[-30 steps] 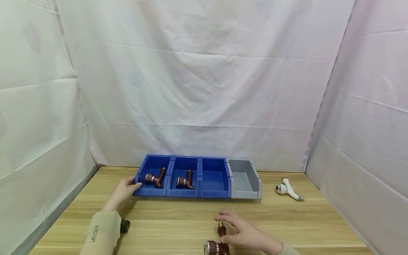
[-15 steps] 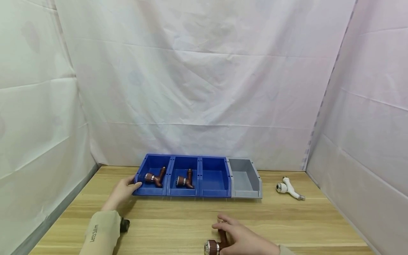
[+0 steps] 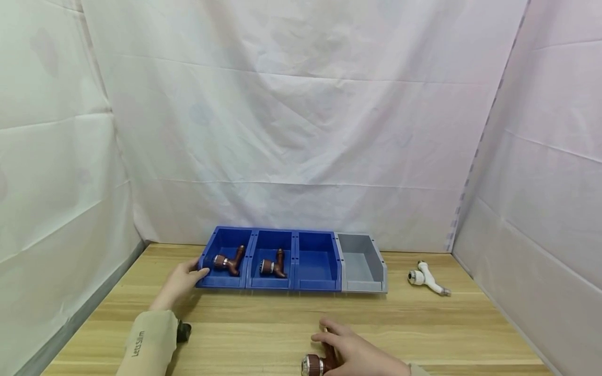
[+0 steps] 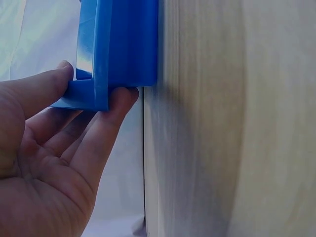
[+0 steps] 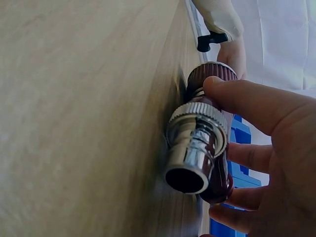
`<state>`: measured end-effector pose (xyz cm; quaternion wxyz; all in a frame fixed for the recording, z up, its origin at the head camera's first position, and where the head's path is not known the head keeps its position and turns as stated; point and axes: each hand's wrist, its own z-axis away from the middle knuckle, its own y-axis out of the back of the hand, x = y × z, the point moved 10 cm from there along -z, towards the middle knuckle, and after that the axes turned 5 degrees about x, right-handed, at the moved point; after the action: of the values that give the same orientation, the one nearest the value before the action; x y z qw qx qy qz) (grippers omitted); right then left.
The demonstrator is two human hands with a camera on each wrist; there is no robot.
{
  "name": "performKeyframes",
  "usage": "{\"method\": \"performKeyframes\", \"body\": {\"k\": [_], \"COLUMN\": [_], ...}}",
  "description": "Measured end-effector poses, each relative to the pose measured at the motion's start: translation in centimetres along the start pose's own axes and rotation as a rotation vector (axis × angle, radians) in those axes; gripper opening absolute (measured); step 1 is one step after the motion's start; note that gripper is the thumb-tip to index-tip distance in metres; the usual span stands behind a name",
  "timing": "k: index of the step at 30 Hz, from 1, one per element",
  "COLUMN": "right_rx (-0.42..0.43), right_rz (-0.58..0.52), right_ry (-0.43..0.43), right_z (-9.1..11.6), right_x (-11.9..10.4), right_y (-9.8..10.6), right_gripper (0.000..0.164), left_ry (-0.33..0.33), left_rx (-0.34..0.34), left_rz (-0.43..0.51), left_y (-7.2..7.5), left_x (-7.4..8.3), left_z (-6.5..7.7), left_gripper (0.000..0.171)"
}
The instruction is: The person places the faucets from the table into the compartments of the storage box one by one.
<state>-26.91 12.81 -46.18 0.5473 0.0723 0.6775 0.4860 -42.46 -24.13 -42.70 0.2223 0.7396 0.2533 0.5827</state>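
My left hand [image 3: 181, 282] grips the front left corner of the leftmost blue bin [image 3: 221, 283]. In the left wrist view, its thumb lies over the rim of the blue bin [image 4: 131, 44] and the fingers are underneath. At the front of the table, my right hand [image 3: 361, 356] holds a dark brown faucet [image 3: 312, 364] with a ribbed knob. The right wrist view has the thumb on the body of this faucet [image 5: 190, 153], behind its chrome spout, and fingers along the far side. Two similar brown faucets [image 3: 230, 265] [image 3: 274, 267] lie in the two left bins.
Another blue bin [image 3: 317, 285] and a grey bin [image 3: 364, 286] continue the row to the right, with nothing in them. A white faucet [image 3: 427, 279] lies on the wooden table [image 3: 254, 324] at the right. White cloth [image 3: 301, 130] hangs behind and on both sides.
My right hand has come down toward the front edge and its fingers have drawn in round the brown faucet. The left hand keeps its grip on the bin.
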Motion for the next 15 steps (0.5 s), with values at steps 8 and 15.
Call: {"method": "performKeyframes", "body": {"k": [8,15], "right_rx": [-0.012,0.005], "right_rz": [-0.05,-0.031], "right_ry": [-0.017,0.016], "right_z": [-0.07,-0.34], "right_x": [-0.02,-0.29], "right_y": [-0.25,-0.12], "right_gripper": [0.059,0.034], "left_ry": [-0.014,-0.038], "left_rx": [0.005,0.023], "left_rz": [0.012,-0.004], "left_y": [0.18,0.15], "left_x": [0.35,0.47], "left_z": [0.01,0.06], "left_gripper": [0.052,0.051]}}
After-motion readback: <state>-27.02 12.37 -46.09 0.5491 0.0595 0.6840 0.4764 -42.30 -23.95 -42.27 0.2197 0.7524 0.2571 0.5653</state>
